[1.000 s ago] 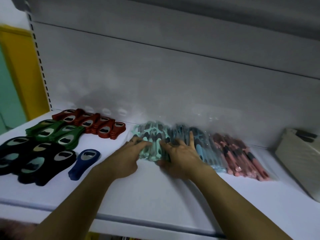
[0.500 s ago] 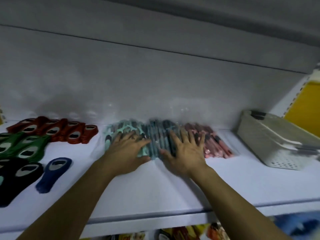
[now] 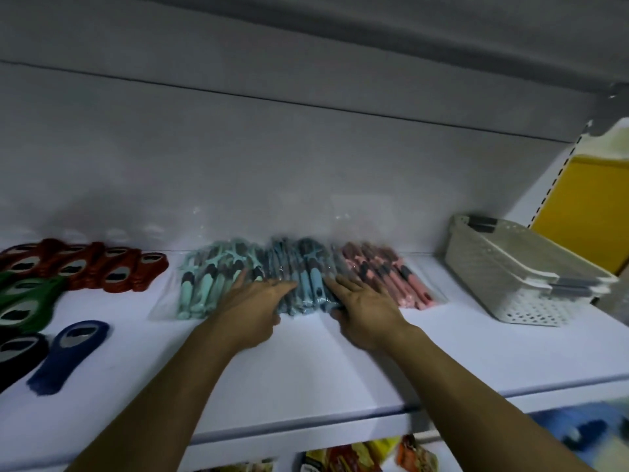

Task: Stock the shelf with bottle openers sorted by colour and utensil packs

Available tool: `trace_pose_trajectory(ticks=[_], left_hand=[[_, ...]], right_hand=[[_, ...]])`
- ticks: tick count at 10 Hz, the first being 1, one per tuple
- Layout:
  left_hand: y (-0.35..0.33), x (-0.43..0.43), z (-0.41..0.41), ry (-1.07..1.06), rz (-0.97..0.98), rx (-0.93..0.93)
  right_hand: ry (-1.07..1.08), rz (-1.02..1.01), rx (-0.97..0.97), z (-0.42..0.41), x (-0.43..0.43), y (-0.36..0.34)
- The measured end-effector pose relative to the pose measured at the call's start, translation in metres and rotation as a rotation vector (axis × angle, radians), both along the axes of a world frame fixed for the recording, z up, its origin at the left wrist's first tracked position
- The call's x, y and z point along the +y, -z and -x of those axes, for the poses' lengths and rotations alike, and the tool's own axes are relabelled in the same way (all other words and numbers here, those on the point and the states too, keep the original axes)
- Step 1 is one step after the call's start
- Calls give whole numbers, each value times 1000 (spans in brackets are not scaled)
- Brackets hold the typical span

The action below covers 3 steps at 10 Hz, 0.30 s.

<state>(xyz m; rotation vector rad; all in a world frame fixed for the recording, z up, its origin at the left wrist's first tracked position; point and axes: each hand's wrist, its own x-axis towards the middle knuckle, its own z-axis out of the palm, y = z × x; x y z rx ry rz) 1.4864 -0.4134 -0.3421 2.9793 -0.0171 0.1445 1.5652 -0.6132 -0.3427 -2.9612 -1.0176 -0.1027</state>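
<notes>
**Blue utensil packs squared up between two flat hands**

Head view: I see both hands at the back of the white shelf (image 3: 306,376), bracketing the blue utensil packs (image 3: 308,279), which lie in the middle of a row of three colour groups against the rear wall. The mint utensil packs (image 3: 204,284) sit just to their left and the pink utensil packs (image 3: 398,277) just to their right. The left hand (image 3: 253,304) lies flat, fingers straight and close together, across the seam between mint and blue. The right hand (image 3: 366,310) presses the blue group's right flank with straight, slightly spread fingers (image 3: 343,284). Neither hand grips anything.

At far left the bottle openers lie in colour groups: red bottle openers (image 3: 102,267) at the back, green bottle openers (image 3: 23,298) in front of them, black bottle openers (image 3: 17,352) nearest the edge, and a lone blue bottle opener (image 3: 69,352) beside the black. A pale perforated basket (image 3: 510,284) stands at the right end, well apart from the packs.

My reading is that the step in hand is tidying the blue group. To do it well, I would press inward evenly from both sides with flat palms, since the slick film wrappers look prone to sliding over one another. I would also line up the front ends with the mint and pink rows, without nudging either neighbour.
</notes>
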Motion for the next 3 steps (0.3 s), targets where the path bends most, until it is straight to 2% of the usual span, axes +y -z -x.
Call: trace_pose_trajectory(ticks=[3], left_hand=[[-15, -21, 9, -35, -76, -59]], right_hand=[[-87, -51, 25, -9, -9, -8]])
